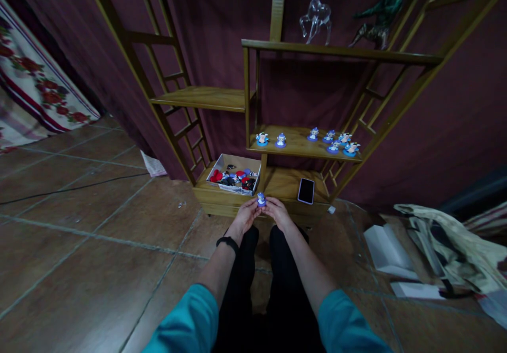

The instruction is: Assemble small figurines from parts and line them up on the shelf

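Between my two hands I hold a small purple and white toy figurine (261, 200), upright, in front of the wooden shelf unit. My left hand (247, 213) has its fingertips closed on the figurine's left side. From the other side, the fingers of my right hand (277, 211) pinch it too. Just beyond my hands stands an open cardboard box (222, 185) with red, black, white and purple pieces inside. Several similar figurines stand on the shelf board above, among them a blue one (262, 139) and a purple one (281, 141) at its left end.
A phone (306, 191) lies on the bottom board (277, 176) at right. Higher up, a clear deer ornament (318, 15) and a dark green figure (382, 18) stand on the top board. White packaging (386, 250) and a cloth bag (455, 247) lie on the floor at right; a cable (79, 188) crosses the tiles at left.
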Tool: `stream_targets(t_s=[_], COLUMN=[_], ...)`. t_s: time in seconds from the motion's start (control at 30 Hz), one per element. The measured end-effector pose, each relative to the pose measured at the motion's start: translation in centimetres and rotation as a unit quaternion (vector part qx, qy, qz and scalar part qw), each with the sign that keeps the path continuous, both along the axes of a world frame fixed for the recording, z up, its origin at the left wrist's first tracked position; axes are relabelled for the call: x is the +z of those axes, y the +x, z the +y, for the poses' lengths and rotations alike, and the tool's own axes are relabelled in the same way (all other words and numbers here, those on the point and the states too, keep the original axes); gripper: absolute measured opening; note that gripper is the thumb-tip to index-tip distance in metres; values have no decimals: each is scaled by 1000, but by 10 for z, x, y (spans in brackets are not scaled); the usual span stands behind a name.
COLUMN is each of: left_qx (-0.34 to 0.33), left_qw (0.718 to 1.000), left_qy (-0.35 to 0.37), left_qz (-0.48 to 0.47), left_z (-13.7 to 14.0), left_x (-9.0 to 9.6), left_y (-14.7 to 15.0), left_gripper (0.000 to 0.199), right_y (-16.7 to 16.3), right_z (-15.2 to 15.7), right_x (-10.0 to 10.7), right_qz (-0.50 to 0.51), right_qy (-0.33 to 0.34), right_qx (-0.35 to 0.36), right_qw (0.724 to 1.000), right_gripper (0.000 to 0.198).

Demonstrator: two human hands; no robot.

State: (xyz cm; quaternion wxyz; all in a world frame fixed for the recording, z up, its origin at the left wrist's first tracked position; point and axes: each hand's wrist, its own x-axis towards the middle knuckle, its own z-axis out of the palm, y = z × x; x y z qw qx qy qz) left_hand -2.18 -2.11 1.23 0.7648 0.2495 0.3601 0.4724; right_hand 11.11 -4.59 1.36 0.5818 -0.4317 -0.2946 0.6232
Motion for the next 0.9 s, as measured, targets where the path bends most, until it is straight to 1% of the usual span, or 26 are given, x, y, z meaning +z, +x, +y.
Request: stream_targets(t_s=[0.13, 0.37, 0.6, 0.77, 0.9], left_qx=[10, 44, 38, 9, 11], left_qw=[1000, 999, 999, 1000, 1000], left_qy=[2, 16, 0, -7, -9], left_qz=[0, 7, 4, 0, 4], left_z=[2, 4, 4, 4, 3], left_x=[-4, -9, -6, -3, -2], left_y=[-1, 0, 0, -1, 0], left_gripper=[17, 10, 11, 14, 12], right_y=[0, 1, 1, 1, 1], right_z=[0, 3, 1, 1, 1], right_x=[-1, -8, -4, -3, -2], right_qz=[-7, -23, -29, -25, -16], right_qy=[0, 2, 9, 5, 0], right_qx=[-2, -3, 23, 17, 18], right_qw=[1000, 1000, 999, 1000, 1000], right_gripper=[34, 34, 43, 40, 37])
